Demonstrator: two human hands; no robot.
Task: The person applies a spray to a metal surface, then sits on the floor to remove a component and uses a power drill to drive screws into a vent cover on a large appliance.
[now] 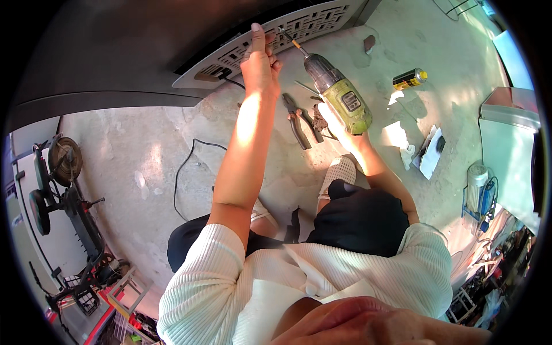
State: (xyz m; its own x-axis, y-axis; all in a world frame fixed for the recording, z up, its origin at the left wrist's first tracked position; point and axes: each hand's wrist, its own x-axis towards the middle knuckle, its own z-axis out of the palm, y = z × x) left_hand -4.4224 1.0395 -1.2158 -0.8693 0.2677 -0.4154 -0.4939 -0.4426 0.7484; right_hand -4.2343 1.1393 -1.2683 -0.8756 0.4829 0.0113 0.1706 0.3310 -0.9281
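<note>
A pale slotted vent panel point(241, 52) runs along the lower edge of a large dark appliance point(115, 52). My left hand point(261, 63) is at this panel, its thumb stretched to the upper edge and its other fingers curled. In my right hand point(339, 127) is a green and black power drill point(345, 100), held from below. The drill's long bit point(298, 46) points up and left, its tip at the panel's slots; contact cannot be made out. Between my forearms, pliers point(299, 119) with dark and orange handles lie on the floor, beside a small brown clump point(319, 118).
A black cable point(179, 178) loops across the concrete floor on the left. Right of the drill lie a yellow and black can point(409, 79) and a white packet point(429, 152). A scooter-like vehicle point(72, 201) stands far left; a motor-like machine point(477, 190) stands far right.
</note>
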